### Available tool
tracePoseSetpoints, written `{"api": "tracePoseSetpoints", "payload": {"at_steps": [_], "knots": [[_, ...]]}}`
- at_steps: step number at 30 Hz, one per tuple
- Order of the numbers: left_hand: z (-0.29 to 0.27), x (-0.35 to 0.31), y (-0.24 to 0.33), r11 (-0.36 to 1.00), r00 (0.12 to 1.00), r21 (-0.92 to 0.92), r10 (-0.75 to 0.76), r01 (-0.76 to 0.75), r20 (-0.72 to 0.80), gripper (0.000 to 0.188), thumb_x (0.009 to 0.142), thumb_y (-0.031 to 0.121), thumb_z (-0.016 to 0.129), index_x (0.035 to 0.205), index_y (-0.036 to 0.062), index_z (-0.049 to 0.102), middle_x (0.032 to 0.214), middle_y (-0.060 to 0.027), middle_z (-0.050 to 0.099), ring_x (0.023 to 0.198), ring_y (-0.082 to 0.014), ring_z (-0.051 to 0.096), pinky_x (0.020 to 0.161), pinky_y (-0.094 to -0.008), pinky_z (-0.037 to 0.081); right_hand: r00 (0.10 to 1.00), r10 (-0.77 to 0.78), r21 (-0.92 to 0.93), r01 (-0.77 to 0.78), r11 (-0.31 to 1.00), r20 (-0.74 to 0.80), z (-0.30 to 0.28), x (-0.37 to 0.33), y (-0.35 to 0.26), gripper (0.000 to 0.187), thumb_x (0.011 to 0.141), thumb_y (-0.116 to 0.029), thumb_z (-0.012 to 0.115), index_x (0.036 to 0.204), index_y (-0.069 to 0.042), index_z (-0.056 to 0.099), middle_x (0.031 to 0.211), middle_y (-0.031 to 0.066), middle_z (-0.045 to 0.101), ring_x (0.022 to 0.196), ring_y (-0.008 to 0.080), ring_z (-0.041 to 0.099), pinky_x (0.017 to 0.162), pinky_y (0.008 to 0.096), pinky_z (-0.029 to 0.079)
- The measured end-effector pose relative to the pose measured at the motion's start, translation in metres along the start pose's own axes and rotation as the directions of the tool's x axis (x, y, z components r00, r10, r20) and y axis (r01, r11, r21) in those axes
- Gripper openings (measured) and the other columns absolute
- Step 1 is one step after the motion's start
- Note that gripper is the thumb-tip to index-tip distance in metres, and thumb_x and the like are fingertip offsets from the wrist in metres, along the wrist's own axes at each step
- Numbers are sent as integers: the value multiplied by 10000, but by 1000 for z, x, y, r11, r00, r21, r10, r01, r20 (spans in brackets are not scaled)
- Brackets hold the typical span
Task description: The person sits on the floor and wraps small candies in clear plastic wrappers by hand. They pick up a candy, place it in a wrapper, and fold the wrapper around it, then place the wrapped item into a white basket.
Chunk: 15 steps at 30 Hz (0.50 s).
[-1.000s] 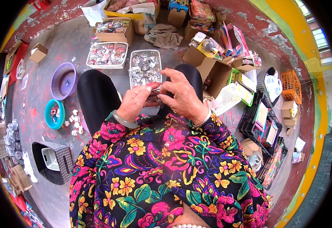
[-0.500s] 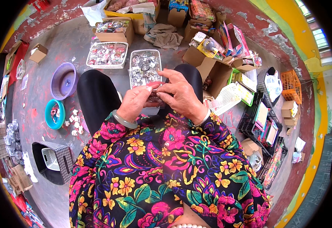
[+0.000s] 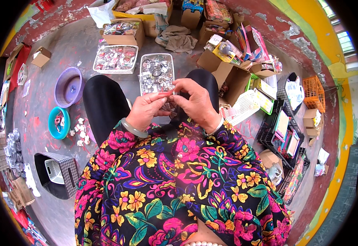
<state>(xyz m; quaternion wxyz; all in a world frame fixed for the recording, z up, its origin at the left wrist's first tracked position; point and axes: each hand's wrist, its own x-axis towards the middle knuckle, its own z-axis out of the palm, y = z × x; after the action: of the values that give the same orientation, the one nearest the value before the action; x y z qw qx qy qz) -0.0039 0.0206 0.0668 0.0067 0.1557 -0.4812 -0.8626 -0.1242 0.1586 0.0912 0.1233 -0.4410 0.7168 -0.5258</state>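
Note:
Close together above my lap, my left hand (image 3: 145, 110) and my right hand (image 3: 196, 103) are both closed, their fingertips meeting in a pinch. Between and below the fingers shows a small see-through packet (image 3: 169, 108), mostly hidden by them; its contents are too small to make out. Just beyond my hands, between my knees, stands a white plastic basket (image 3: 141, 69) filled with clear packets, some with dark rings. Left of it sits another white basket (image 3: 115, 72), holding small packets with reddish and white contents.
A purple basin (image 3: 75, 96) and a teal basin (image 3: 67, 123) stand left of my knee, with white scraps (image 3: 80, 133) scattered nearby. An open cardboard box (image 3: 233, 82) and a white perforated basket (image 3: 244, 107) are at right. Black crates (image 3: 269, 137) stand farther right.
My fingers have shifted slightly at the pinch; the right fingers have curled in and less of the packet shows beneath them. Both forearms and the surroundings stay put.

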Motion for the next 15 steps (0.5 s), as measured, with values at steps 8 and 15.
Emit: {"api": "tracePoseSetpoints", "payload": {"at_steps": [8,15], "knots": [[3,-2,7,994,998,-93,-51,48,-29,232,904,91,477,1099,-2,562,1035,-83,599,900,-139,597,715,-244,534,886,413,547,-458,701,213,-2,-5,13,149,789,-76,651,915,-2,619,810,14,608,726,68,546,635,183,431],[0,1,4,980,996,-195,-45,28,-81,227,893,71,489,1076,-47,550,1031,-108,601,937,-173,598,741,-246,532,880,436,661,-441,607,186,4,-7,11,121,811,-88,630,892,2,621,795,16,613,681,48,530,575,170,417]]}}
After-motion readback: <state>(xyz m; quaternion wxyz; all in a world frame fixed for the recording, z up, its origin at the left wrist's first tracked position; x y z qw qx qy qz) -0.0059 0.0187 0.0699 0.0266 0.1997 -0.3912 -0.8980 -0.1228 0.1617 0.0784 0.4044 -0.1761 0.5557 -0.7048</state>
